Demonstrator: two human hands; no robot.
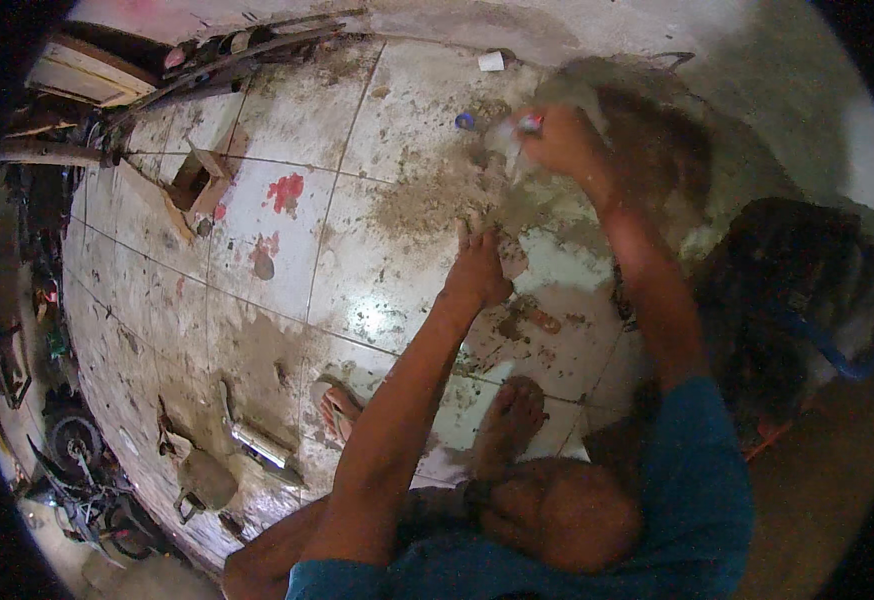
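Note:
My right hand (pixel 560 142) is closed around a small red-and-pale object (pixel 531 123), blurred and partly hidden by the fingers, above the upper middle of the dirty tiled floor (pixel 277 270). My left hand (pixel 479 265) is lower and nearer me, reaching down to the muddy tiles with curled fingers round something pale and too small to make out. A blue ring (pixel 464 121) lies just left of my right hand, and a white cup-like item (pixel 491 61) is near the wall. A brownish flat piece (pixel 542 320) lies below my left hand.
A wooden box (pixel 212 175) and long boards (pixel 57 150) are at left. A bag (pixel 202 480), metal tools (pixel 257 445) and a bicycle (pixel 77 450) lie lower left. My sandalled feet (pixel 507 410) are below my hands. Dark bulky items with a blue hose (pixel 827 350) stand right.

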